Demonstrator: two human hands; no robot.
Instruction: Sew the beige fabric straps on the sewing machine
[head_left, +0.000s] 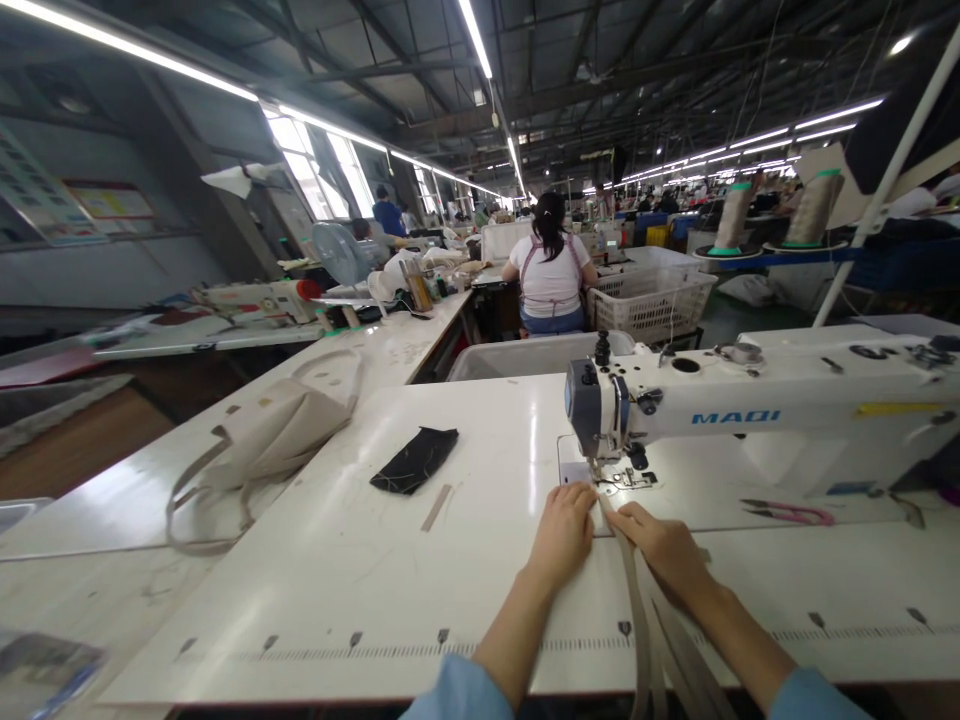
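A long beige fabric strap [634, 590] runs from the needle area of the white sewing machine [675, 395] toward me and over the table's front edge, where several lengths hang together. My left hand [566, 522] rests just in front of the presser foot, its fingers pressed together on the strap's end beside the needle. On the other side, my right hand [661, 548] pinches the strap between thumb and fingers, slightly nearer to me. The fingertips partly hide the strap under the foot.
Left of my hands lie a black fabric piece [416, 460] and a short beige strip [436, 507]. A beige bag [292, 430] with straps sits farther left. Pink-handled snips [791, 512] lie under the machine arm. Ahead, a person [553, 265] sits beside a white basket [652, 295].
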